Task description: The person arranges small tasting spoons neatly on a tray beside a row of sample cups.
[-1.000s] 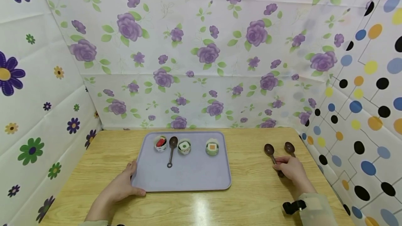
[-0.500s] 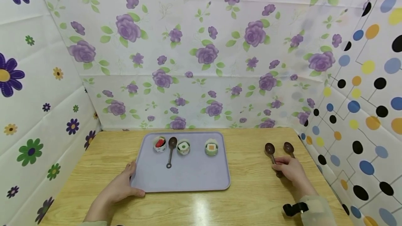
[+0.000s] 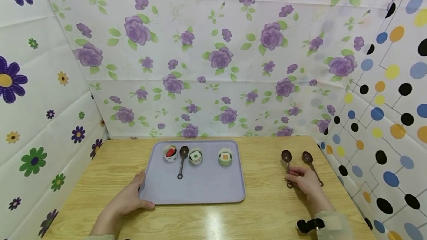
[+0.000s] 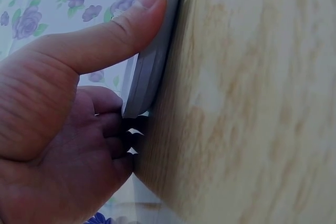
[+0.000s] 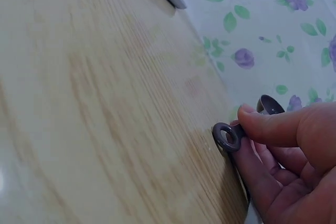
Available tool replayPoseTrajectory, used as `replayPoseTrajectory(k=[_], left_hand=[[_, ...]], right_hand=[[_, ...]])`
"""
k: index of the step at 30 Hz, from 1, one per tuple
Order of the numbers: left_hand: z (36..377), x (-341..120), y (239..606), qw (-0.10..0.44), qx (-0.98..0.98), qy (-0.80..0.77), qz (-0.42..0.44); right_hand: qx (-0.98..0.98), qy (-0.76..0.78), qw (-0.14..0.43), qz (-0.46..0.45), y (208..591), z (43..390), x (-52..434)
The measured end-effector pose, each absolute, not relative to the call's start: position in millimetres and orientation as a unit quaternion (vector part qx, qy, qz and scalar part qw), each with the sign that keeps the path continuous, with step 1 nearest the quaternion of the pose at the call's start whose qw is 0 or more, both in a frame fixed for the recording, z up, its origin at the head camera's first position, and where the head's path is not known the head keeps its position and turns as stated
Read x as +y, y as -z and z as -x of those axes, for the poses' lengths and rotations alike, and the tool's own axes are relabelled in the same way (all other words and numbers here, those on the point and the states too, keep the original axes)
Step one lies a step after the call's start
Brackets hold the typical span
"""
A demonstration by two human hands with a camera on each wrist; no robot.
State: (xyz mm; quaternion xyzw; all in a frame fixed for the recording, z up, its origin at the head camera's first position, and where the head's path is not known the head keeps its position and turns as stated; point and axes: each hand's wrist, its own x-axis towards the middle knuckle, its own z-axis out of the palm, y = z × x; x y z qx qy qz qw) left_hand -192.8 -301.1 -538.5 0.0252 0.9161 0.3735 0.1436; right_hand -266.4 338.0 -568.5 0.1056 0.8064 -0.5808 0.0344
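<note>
A brown spoon (image 3: 286, 157) is held by my right hand (image 3: 307, 184), its thumb and fingers pinching the handle. In the right wrist view the ring end (image 5: 227, 137) of its handle sticks out by the thumb, and its bowl shows behind. A second brown spoon (image 3: 308, 157) lies on the table just right of this hand. My left hand (image 3: 125, 199) grips the front left corner of a lavender tray (image 3: 200, 192). In the left wrist view the thumb (image 4: 113, 38) lies along the tray's edge, with the fingers around the corner.
On the tray stand a cup with a red piece (image 3: 170, 153), a cup with a green-dotted white piece (image 3: 195, 156) and a green cup with an orange-centred piece (image 3: 225, 157). Between the left two lies another brown spoon (image 3: 182, 162). Patterned cloth walls (image 3: 220, 103) enclose the wooden table (image 3: 263, 203).
My right hand has shifted slightly left with the spoon, whose handle now points more straight toward me. The other right-hand spoon's handle has come into view. My left hand and the tray stay put.
</note>
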Motion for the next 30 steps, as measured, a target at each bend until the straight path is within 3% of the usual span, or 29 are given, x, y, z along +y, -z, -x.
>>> replayPoseTrajectory(k=[19,30], left_hand=[[191,-299,534,0.148,0.913,-0.38,-0.022],[192,-300,537,0.147,0.916,-0.372,-0.024]], right_hand=[[0.787,0.61,0.013,-0.09,568,263,291],[0.768,0.636,0.03,-0.078,567,259,262]])
